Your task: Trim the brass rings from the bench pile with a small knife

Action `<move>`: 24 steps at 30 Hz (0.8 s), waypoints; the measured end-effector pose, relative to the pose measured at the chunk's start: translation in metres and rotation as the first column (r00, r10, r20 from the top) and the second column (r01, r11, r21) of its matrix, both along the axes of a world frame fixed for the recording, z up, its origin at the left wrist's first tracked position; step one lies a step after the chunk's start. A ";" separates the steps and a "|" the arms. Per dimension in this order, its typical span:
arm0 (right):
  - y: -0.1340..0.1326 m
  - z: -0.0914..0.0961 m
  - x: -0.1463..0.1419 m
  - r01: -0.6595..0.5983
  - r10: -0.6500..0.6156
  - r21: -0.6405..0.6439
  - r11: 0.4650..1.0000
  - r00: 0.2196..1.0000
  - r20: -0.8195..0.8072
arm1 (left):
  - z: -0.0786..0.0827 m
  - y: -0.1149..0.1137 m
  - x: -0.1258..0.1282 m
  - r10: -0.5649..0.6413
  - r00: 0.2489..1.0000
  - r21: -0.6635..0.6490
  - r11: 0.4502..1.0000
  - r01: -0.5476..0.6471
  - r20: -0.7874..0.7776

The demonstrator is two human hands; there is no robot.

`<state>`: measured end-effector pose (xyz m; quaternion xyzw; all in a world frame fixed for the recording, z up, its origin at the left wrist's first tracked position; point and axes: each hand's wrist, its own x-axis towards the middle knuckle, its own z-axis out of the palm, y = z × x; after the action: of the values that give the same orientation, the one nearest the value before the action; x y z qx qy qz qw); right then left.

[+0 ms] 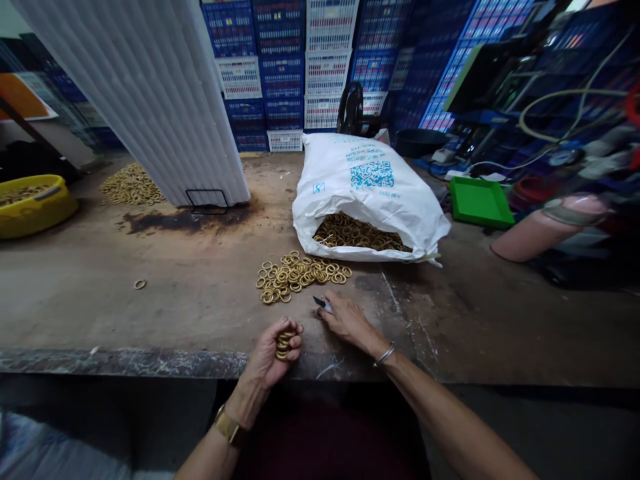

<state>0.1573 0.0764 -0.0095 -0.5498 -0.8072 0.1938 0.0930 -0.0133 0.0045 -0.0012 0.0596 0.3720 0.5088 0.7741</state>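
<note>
My left hand (274,353) is closed around a stack of brass rings (285,344) at the front edge of the workbench (150,313). My right hand (345,319) rests on the bench just to the right, fingers pinched on a small dark-tipped tool (321,303). A loose pile of brass rings (296,274) lies just beyond both hands. Behind it a white woven sack (365,193) lies on its side, mouth open toward me, with more rings (357,233) inside.
A single ring (140,284) lies at the left. A yellow tub (33,203) and another ring heap (131,185) sit far left by a white ribbed panel (150,93). A green tray (480,201) and stacked blue and white crates (310,67) stand behind.
</note>
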 end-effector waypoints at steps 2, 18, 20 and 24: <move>0.000 -0.001 0.000 0.008 -0.011 -0.034 0.999 0.995 -0.097 | -0.002 0.000 0.004 0.020 0.998 0.014 1.000 -0.019 -0.061; -0.014 0.020 -0.015 -0.213 -0.555 -0.729 0.650 0.523 -0.647 | 0.003 -0.001 0.018 0.318 0.510 0.499 0.824 0.268 -0.799; -0.016 0.018 -0.017 -0.189 -0.543 -0.705 0.684 0.513 -0.665 | 0.003 0.000 0.020 0.305 0.512 0.477 0.844 0.245 -0.803; -0.017 0.011 -0.018 -0.162 -0.446 -0.617 0.770 0.555 -0.702 | 0.003 0.000 0.024 0.173 0.610 0.360 0.912 0.198 -0.773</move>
<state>0.1390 0.0591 0.0011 -0.4608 -0.5063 0.6700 0.2870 0.0111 0.0042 0.0020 0.4418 0.5591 0.4901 0.5020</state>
